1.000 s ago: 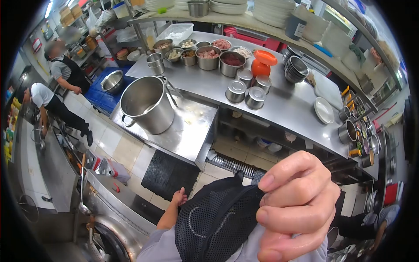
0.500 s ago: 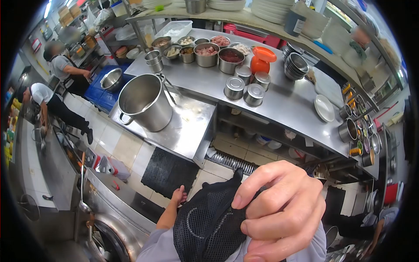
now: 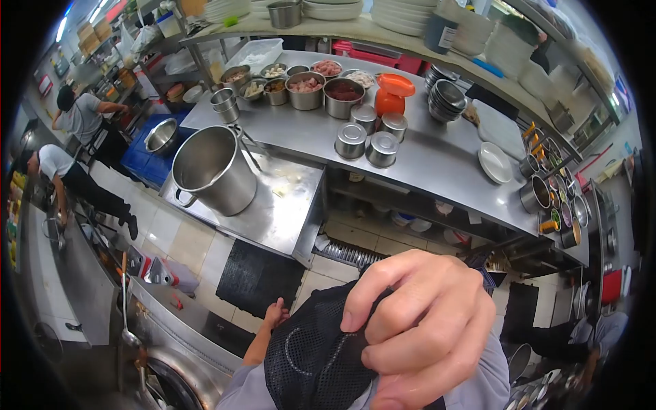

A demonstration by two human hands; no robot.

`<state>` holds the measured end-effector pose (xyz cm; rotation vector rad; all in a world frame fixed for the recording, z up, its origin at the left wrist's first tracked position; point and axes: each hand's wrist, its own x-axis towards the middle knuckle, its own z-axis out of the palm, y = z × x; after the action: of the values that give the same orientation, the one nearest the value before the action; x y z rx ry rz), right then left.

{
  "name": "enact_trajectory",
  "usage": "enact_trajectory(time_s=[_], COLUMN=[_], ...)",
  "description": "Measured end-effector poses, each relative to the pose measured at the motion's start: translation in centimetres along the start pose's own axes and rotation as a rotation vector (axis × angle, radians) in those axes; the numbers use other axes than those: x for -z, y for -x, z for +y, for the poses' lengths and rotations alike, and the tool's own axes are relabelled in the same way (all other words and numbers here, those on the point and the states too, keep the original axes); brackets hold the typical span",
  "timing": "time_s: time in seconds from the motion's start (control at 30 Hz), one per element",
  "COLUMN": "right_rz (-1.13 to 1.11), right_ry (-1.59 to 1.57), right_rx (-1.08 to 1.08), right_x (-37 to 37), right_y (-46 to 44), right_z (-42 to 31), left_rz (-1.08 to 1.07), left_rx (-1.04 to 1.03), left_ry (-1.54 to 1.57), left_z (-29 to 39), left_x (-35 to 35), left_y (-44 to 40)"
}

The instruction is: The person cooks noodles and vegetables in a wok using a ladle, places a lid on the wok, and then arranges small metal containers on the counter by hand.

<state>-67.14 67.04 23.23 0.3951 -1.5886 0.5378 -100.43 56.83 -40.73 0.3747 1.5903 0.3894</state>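
Note:
My right hand [image 3: 424, 328] is large and close to the camera, its fingers curled. Its fingertips close over the edge of a piece of black mesh cloth [image 3: 307, 345] with pale curved stitching. That cloth lies in front of my grey clothing; its far side is hidden behind the hand. Lower and further off, my left hand [image 3: 276, 313] hangs beside my body with its fingers apart, holding nothing I can see. Beyond it a black floor mat [image 3: 260, 277] lies on the tiles. A tall steel stockpot [image 3: 215, 171] stands on the low steel table [image 3: 287, 212] ahead.
The long steel counter [image 3: 437, 164] carries several steel containers of food, lidded tins [image 3: 350, 140], an orange scale [image 3: 393, 94] and a white dish [image 3: 495, 162]. A wok station with a ladle [image 3: 130, 335] is at left. People work at far left [image 3: 82, 119] and right [image 3: 605, 335].
The view has shifted slightly, so the counter and pot sit further left. My right hand and the mesh cloth have moved left and a little down in view.

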Motion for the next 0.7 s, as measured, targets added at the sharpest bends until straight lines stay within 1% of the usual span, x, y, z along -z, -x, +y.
enact_trajectory(time_s=[0.07,0.17,0.23,0.27,0.3,0.37,0.47,0.53,0.67,0.7], right_rz=[0.015,-0.035,-0.113,-0.112,0.002,0.117,0.016,0.0,-0.017,-0.013], right_ry=[-0.007,0.004,0.014,0.015,0.003,-0.005,-0.003,-0.015,-0.006,-0.064], right_rx=[-0.011,-0.016,-0.079,-0.078,-0.081,-0.084,-0.046,-0.023,-0.022,-0.019], right_x=[0.2,1.2,1.5,0.9,-0.2,-0.6,-0.2,-0.2,-0.4,-0.3], right_y=[0.1,0.2,0.1,0.1,0.1,0.1,0.0,-0.1,-0.3,-0.1], right_z=[-0.2,-0.3,-0.5,-0.5,-0.4,-0.2,0.2,0.4,0.9,1.2], left_rz=[0.004,0.009,0.042,0.042,0.048,0.051,0.045,0.047,0.006,0.002], left_rx=[0.012,-0.019,-0.012,-0.012,-0.014,-0.016,-0.019,-0.021,-0.028,-0.046], left_ry=[-0.017,0.012,-0.019,-0.02,-0.024,-0.031,-0.026,-0.036,-0.017,-0.015], left_z=[0.6,1.7,2.7,2.8,2.9,3.2,3.4,3.6,2.0,1.8], left_x=[-0.2,-0.4,-0.7,-0.7,-0.7,-0.5,-0.4,-0.4,0.6,0.8], left_y=[0.6,1.3,2.2,2.1,2.1,2.0,1.9,2.2,-0.4,-0.6])
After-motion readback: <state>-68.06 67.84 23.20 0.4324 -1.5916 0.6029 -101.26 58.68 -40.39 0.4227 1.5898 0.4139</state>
